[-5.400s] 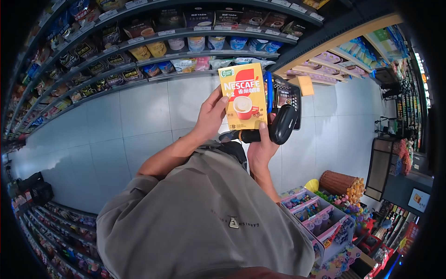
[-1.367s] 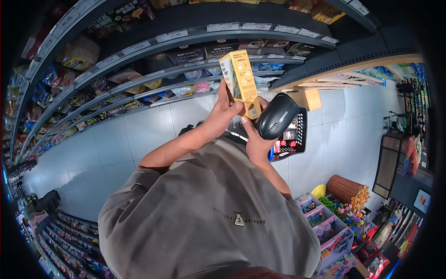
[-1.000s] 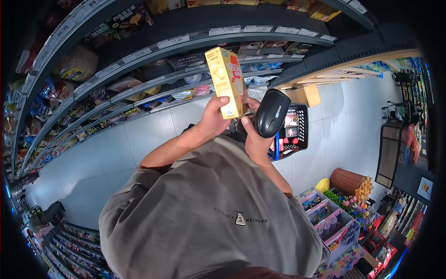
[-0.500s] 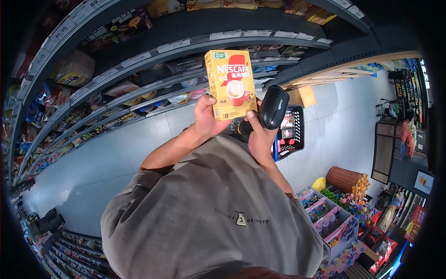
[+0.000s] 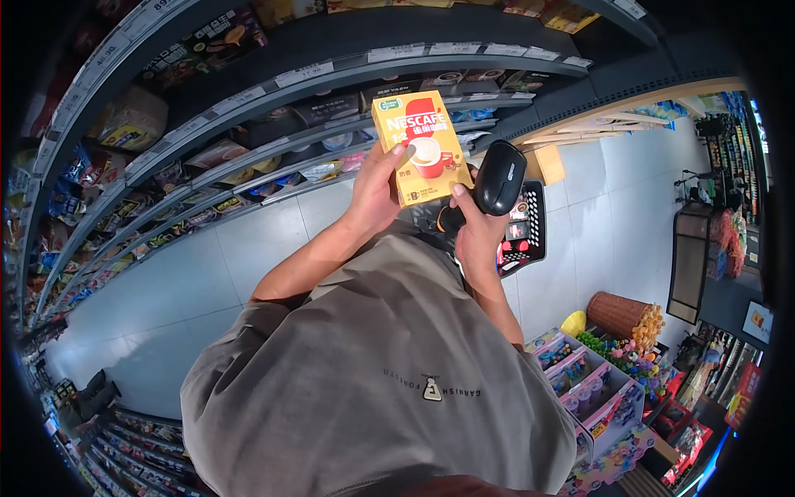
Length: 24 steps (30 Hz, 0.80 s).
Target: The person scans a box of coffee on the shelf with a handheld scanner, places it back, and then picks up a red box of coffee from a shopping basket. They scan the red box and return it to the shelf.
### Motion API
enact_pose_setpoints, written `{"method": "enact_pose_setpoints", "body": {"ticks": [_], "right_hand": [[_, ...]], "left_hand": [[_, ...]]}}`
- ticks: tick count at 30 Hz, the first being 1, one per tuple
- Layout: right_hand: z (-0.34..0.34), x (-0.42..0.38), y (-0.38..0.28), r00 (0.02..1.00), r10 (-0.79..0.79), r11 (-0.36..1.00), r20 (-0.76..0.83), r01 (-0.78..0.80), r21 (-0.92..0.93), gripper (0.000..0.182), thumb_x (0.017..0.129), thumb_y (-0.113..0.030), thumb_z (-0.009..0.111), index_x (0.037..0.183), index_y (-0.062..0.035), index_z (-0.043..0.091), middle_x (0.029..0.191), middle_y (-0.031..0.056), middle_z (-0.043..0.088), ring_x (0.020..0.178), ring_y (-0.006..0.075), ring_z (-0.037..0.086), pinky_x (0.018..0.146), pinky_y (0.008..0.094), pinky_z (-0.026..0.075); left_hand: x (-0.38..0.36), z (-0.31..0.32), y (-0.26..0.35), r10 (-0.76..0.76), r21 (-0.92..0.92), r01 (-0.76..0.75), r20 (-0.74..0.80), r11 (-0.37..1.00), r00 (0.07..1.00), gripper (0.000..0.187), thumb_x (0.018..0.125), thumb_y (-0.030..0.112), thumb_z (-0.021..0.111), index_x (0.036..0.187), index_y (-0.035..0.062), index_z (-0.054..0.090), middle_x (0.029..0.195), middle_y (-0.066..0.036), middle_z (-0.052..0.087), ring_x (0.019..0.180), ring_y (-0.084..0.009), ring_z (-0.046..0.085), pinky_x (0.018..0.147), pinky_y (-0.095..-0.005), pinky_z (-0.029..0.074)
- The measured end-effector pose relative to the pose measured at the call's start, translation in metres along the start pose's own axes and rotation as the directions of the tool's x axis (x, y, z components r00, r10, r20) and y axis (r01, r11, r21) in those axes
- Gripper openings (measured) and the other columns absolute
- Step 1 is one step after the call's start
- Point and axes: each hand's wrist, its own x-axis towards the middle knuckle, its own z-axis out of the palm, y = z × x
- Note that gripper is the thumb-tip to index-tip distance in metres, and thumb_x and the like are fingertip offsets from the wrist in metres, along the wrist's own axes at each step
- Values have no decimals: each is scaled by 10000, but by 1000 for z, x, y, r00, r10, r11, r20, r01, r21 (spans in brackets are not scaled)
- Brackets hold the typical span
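Observation:
A yellow Nescafé coffee box (image 5: 426,153) is tilted in front of me, its printed front facing up. My left hand (image 5: 377,195) grips its left edge, thumb on the front. In my right hand (image 5: 480,236) is a black barcode scanner (image 5: 501,178), head pointing away from me, with an orange part showing near the handle. My right thumb touches the lower right corner of the box. Most of the scanner's handle is hidden by the hand. Behind the scanner, a black basket (image 5: 537,224) with perforated sides holds red and dark packages.
Curved-looking store shelves (image 5: 331,79) with price labels and packaged goods run along the front and left. Pale floor tiles (image 5: 257,248) lie below. To the right stand a display of small colourful items (image 5: 584,385) and a wicker basket (image 5: 617,315) on its side.
The box has tilted, its top leaning left and its face turning further upward. The scanner has shifted slightly right and up with my right hand. My left fingers have moved higher along the box edge.

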Motion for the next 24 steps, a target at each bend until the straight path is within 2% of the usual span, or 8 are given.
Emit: {"method": "enact_pose_setpoints", "body": {"ticks": [4, 7, 10, 12, 15, 20, 22, 24], "right_hand": [[-12, 2, 5, 1000, 8, 998, 27, -6, -66, 396, 794, 56, 705, 1156, 32, 549, 996, 70, 585, 754, 133, 564, 631, 272, 470], [-15, -1, -3, 997, 72, 997, 19, -72, -27, 387, 795, 54, 704, 1151, 26, 556, 993, 70, 592, 751, 129, 564, 629, 271, 469], [-24, -5, -7, 999, 50, 998, 19, -51, 30, 399, 798, 54, 699, 1167, 20, 551, 1015, 83, 605, 748, 131, 571, 629, 271, 471], [-29, -9, -12, 1000, 17, 1000, 25, -16, -11, 401, 809, 64, 674, 1185, 19, 541, 1041, 107, 625, 761, 141, 585, 639, 281, 476], [-42, -18, -18, 987, 90, 991, 130, -75, -113, 339, 801, 32, 682, 1119, 15, 567, 1044, 82, 658, 832, 113, 619, 721, 253, 487], [-57, -39, -29, 948, 189, 944, 257, -104, -313, 336, 792, 17, 701, 1109, 15, 592, 1028, 65, 679, 832, 101, 630, 752, 262, 505], [-63, -47, -31, 893, 259, 906, 368, -92, -413, 315, 800, -7, 713, 1095, 16, 605, 1005, 65, 689, 822, 93, 632, 754, 269, 513], [-67, -58, -25, 905, 268, 913, 330, -129, -387, 329, 789, -68, 752, 1073, 15, 610, 968, 71, 694, 817, 107, 640, 747, 280, 512]], "left_hand": [[1, -1, -6, -16, 139, 26, -72, 990, 997, 350, 971, 212, 503, 1252, 6, 464, 1174, -156, 608, 1083, -258, 628, 921, -392, 533], [-2, 3, -6, -107, 104, 121, -134, 987, 985, 370, 959, 220, 509, 1252, -3, 474, 1139, -153, 628, 1043, -258, 646, 905, -409, 536], [4, -6, -17, -184, -44, 179, -177, 983, 967, 407, 947, 225, 511, 1270, -18, 463, 1185, -164, 611, 1079, -269, 629, 928, -426, 517], [6, -11, -23, -222, -125, 200, -203, 972, 954, 441, 946, 245, 509, 1285, -31, 452, 1228, -174, 590, 1124, -286, 602, 962, -441, 488], [6, -11, -27, -222, -134, 197, -213, 971, 952, 453, 951, 255, 496, 1298, -32, 443, 1252, -179, 575, 1152, -294, 582, 994, -445, 465], [3, -10, -35, -201, -127, 175, -234, 976, 951, 448, 955, 248, 487, 1302, -31, 440, 1261, -181, 568, 1150, -296, 583, 1000, -440, 465], [3, -6, -37, -212, -125, 187, -228, 974, 950, 453, 957, 248, 487, 1312, -27, 427, 1262, -181, 565, 1153, -293, 582, 997, -439, 470], [2, 1, -41, -204, -113, 181, -242, 977, 949, 460, 959, 254, 488, 1318, -25, 420, 1260, -181, 566, 1153, -291, 583, 994, -439, 472]]}}
